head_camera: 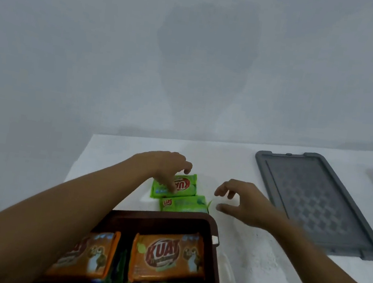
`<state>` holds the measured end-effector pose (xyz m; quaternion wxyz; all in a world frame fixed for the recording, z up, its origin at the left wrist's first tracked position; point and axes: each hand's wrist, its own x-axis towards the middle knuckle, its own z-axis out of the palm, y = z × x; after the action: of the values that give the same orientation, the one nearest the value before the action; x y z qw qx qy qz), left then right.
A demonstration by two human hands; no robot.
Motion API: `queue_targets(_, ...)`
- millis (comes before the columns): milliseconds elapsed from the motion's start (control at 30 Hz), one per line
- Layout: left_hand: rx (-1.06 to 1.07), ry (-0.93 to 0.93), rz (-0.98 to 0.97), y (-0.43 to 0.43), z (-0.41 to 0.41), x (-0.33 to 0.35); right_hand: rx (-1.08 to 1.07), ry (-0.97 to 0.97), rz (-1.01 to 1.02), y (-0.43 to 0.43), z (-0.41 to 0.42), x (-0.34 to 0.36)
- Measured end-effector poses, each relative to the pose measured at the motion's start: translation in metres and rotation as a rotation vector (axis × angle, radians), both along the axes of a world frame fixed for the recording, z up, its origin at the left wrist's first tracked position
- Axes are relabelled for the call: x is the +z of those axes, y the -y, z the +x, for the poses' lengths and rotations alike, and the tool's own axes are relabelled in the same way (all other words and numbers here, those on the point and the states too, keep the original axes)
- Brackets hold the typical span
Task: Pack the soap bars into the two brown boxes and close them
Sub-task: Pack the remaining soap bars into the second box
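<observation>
Two green-wrapped soap bars lie on the white table just beyond the brown box (211, 253): the far one (183, 185) and the near one (184, 204). My left hand (165, 167) reaches over the far green bar, its thumb touching the wrapper and its fingers curved above it. My right hand (241, 202) hovers to the right of the near green bar, fingers spread and curved, holding nothing. Inside the brown box lie two orange-wrapped soap bars, one on the right (168, 257) and one on the left (90, 255), on top of green ones. My left forearm hides part of the box.
A grey lid (316, 200) with a patterned surface lies flat on the table to the right. The table's left edge runs close to the green bars. A pale wall stands behind the table.
</observation>
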<state>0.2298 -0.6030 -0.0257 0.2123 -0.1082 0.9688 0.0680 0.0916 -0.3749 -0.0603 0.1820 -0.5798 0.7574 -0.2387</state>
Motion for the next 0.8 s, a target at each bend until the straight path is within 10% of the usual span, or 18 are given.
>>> queue_targets(233, 0.075, 0.011, 0.032, 0.022, -0.002, -0.006, 0.298, -0.167, 0.092, 0.035, 0.007, -0.016)
queue_targets(800, 0.188, -0.08, -0.004, 0.048, 0.022, -0.008, 0.038, -0.195, 0.124, 0.044, -0.021, 0.003)
